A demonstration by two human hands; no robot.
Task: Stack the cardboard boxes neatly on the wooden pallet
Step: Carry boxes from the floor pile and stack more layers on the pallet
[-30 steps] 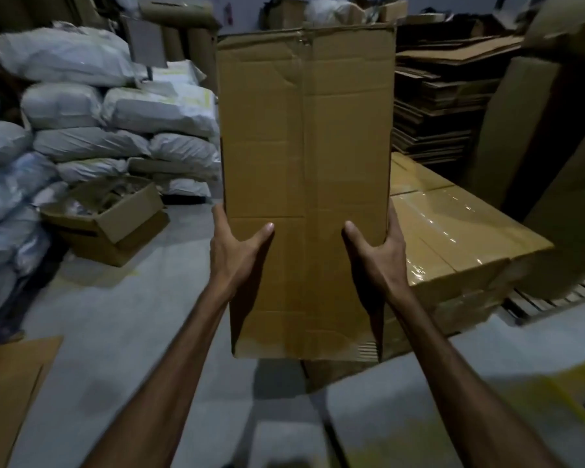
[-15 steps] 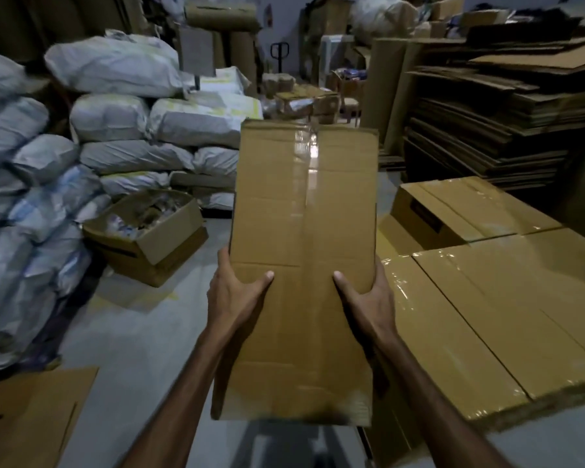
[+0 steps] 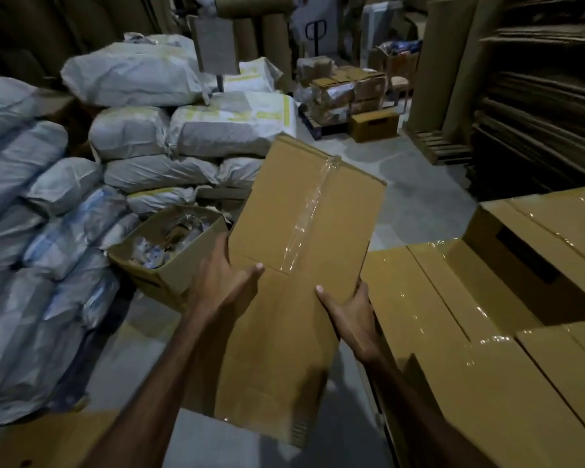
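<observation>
A long taped cardboard box (image 3: 301,265) is held in front of me, tilted with its far end leaning right. My left hand (image 3: 223,282) grips its left side with the thumb on top. My right hand (image 3: 348,312) grips its right side, thumb on the top face. Just to the right lies a layer of stacked taped boxes (image 3: 453,332), with one box (image 3: 537,238) sitting higher at the back right. The pallet under them is hidden.
White filled sacks (image 3: 132,130) are piled along the left. An open box of scraps (image 3: 169,251) stands on the floor left of my hands. Flat cardboard sheets (image 3: 537,113) are stacked at the right rear. Bundled boxes (image 3: 348,92) sit at the back.
The held box has come down from upright to a flatter, tilted pose and swung toward the stacked boxes on the right. My view has dropped and turned right.
</observation>
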